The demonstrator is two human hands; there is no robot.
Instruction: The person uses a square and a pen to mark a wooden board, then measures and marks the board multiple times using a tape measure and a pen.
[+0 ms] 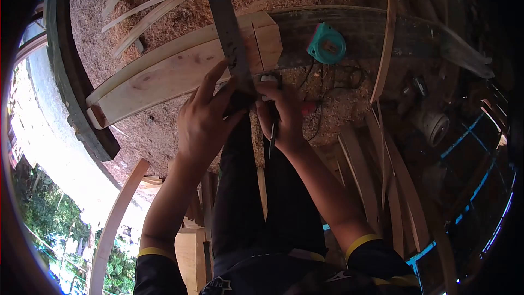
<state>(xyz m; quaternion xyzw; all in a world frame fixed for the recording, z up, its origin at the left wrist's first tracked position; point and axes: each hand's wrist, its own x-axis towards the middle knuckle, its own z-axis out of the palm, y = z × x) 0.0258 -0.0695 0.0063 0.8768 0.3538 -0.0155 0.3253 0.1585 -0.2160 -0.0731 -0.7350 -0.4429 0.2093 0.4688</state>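
A long metal try square (222,16) lies across a pale curved board (164,74) close to its right end. My left hand (204,114) is closed around the dark lower end of the square, with fingers along the blade. On the other side, my right hand (281,112) is closed on a thin pencil (272,141), its end pointing back towards me. The right fingertips are at the near edge of the board, beside the square. A dark line runs across the board just right of the blade.
A teal tape measure (327,45) rests on a dark timber beam (360,35) right of the board. Thin curved wood strips (158,8) lie on shavings beyond it. More strips (363,175) stand at my right. A dark post (71,76) is at the left.
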